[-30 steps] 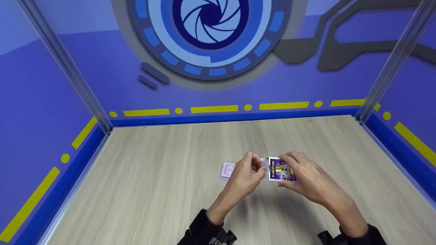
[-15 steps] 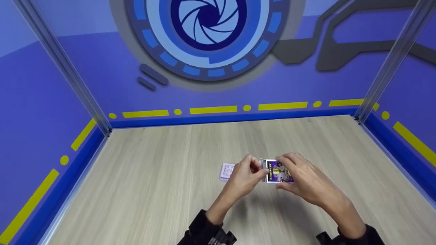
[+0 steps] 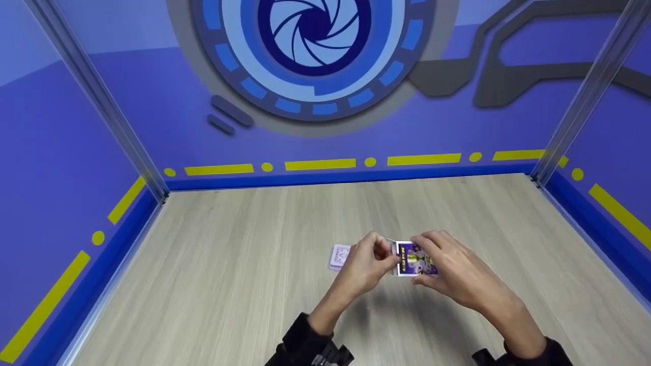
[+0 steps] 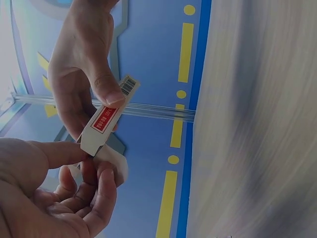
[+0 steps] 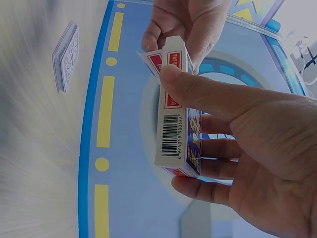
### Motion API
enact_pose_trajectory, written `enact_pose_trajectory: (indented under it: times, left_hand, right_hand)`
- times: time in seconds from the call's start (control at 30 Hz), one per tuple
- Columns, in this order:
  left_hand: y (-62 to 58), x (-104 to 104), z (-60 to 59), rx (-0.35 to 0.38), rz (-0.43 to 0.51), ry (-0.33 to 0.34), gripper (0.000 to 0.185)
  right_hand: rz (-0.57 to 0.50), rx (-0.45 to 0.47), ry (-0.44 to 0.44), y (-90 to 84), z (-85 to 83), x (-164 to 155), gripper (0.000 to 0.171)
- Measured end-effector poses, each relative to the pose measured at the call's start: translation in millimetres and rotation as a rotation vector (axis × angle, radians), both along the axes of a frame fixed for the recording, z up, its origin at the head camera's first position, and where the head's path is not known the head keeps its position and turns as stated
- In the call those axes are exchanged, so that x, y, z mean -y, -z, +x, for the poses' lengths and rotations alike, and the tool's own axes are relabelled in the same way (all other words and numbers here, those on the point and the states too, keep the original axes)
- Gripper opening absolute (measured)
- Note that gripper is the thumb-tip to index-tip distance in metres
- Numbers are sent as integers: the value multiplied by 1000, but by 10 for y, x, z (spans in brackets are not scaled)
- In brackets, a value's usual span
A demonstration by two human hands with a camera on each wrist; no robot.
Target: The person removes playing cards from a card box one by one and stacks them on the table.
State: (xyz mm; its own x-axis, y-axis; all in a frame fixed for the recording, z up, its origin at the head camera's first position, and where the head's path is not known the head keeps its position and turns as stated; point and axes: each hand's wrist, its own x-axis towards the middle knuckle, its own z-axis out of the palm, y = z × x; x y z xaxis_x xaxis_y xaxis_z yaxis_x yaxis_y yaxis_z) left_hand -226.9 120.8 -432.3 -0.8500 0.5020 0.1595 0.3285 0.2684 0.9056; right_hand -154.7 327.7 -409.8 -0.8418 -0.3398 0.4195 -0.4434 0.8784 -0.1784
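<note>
A small playing-card box with a purple and yellow front is held above the table. My right hand grips it by its long edges; in the right wrist view the thumb lies on the white side of the box, which carries a barcode. At the box's open left end, my left hand pinches the end flap. The left wrist view shows the white flap bent out over the left fingers. Left of the hands a deck of playing cards lies on the table, partly hidden by the left hand.
The pale wood-grain table is enclosed by blue-purple panels at the back and both sides. Metal posts stand at the back corners. Dark cuffs with wrist cameras cover both wrists.
The box has shifted slightly left and toward me, closer to the left fingers, along with the right hand. The left hand keeps its pinch at the box's end; the deck stays put.
</note>
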Motion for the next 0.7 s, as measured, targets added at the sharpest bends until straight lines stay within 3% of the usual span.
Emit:
enact_pose_trajectory:
  times: [0.23,0.4,0.53,0.7]
  left_hand:
    - [-11,9,-33,49,25,16,17]
    - [-80,57,-61,44,50,21,22]
    - [-157,126,-68,-46,12,32,38]
    - [-207,197,-58,-240,-164,28,43]
  right_hand:
    - [4,0,2,12,-10,-20,72]
    - [-8,25,22,3,-22,-69,71]
    - [-10,47,53,-9,-30,-109,69]
    - [-8,46,62,-5,-33,-120,70]
